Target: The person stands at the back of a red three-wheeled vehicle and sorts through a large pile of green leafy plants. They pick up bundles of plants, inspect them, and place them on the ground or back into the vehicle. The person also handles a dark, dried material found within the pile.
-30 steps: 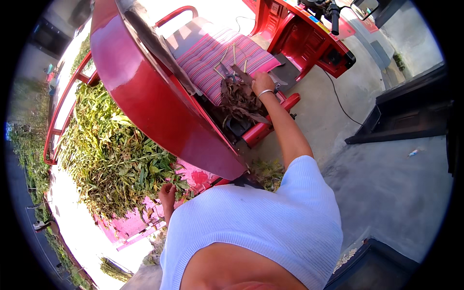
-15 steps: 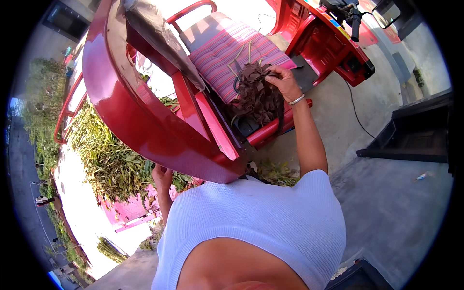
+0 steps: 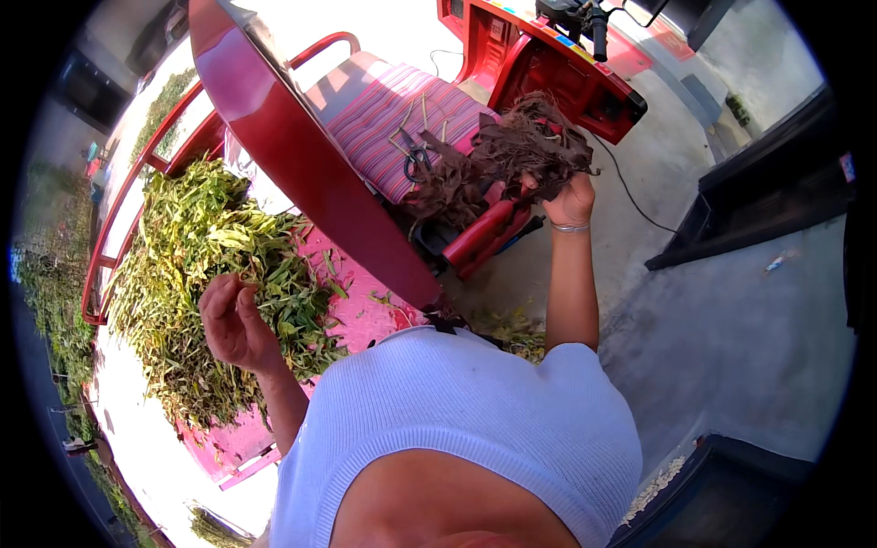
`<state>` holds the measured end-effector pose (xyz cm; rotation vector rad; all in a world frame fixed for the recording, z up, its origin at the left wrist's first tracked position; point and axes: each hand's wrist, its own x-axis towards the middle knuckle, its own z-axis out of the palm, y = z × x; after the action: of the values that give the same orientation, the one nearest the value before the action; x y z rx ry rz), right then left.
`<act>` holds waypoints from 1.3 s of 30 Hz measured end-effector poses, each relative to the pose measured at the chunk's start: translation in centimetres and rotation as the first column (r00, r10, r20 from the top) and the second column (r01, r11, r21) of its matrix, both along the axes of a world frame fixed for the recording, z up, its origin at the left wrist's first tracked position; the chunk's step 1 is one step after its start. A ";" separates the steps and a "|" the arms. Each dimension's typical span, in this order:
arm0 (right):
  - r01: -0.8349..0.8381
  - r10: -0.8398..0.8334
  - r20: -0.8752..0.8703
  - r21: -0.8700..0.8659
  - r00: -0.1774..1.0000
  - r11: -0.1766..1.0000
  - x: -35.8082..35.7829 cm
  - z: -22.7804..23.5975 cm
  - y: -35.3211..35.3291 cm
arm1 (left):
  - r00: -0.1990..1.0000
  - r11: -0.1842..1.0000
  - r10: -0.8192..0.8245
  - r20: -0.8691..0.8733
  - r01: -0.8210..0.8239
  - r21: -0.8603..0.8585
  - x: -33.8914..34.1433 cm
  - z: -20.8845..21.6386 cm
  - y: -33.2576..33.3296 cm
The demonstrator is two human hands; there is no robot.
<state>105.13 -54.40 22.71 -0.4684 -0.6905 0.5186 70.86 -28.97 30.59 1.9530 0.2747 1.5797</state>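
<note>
My right hand (image 3: 572,203) is closed under a tangled bundle of dark brown, limp strips (image 3: 534,146), dried leaves or cloth, I cannot tell which. It holds the bundle up beside the seat of a red cargo tricycle (image 3: 301,155). More brown strips (image 3: 448,194) lie on the seat's near edge. Beside them, scissors (image 3: 417,159) with dark handles rest on the striped seat cushion (image 3: 379,119), near a few thin pale stalks (image 3: 423,111). Over a heap of green and yellowish leafy stems (image 3: 192,265), my left hand (image 3: 239,324) is raised, fingers loosely bent, apparently holding nothing.
The leafy heap lies on the tricycle's pink cargo bed (image 3: 343,260). A curved red panel (image 3: 292,146) rises between bed and seat. Handlebars (image 3: 598,36) are at the far right. A black cable (image 3: 630,196) crosses the concrete floor (image 3: 731,338) toward a dark doorway frame (image 3: 758,201).
My right hand has lifted part of the brown bundle off the seat and moved it rightward. My left hand has come up from beside the panel to over the leafy heap. The view has shifted.
</note>
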 end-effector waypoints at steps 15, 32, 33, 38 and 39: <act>0.272 -0.293 -0.256 -0.118 0.921 0.955 -7.1 3.2 -3.9 | 0.887 0.818 -0.403 -0.226 0.460 0.346 7.8 5.8 -9.9; 0.045 -0.053 -0.223 -0.040 0.973 0.998 -11.8 3.0 -1.2 | 0.433 0.227 -0.898 0.077 0.607 -0.761 12.9 2.0 -15.5; 0.053 -0.064 -0.177 -0.068 0.982 0.996 -12.1 3.1 -1.5 | 0.462 0.234 -0.881 0.101 0.611 -0.756 13.0 1.9 -15.6; 0.054 -0.057 -0.007 -0.199 0.998 0.978 -13.3 4.3 -2.6 | 0.474 0.312 -0.880 0.037 0.635 -0.707 14.0 0.3 -15.2; 0.032 -0.026 0.033 -0.196 0.999 0.980 -13.3 4.2 -2.9 | 0.465 0.322 -0.885 0.011 0.630 -0.707 14.3 0.2 -15.2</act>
<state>91.85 -57.35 26.88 -0.6718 -0.6636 0.5562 85.14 -44.22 30.83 1.4146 -0.0357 0.3256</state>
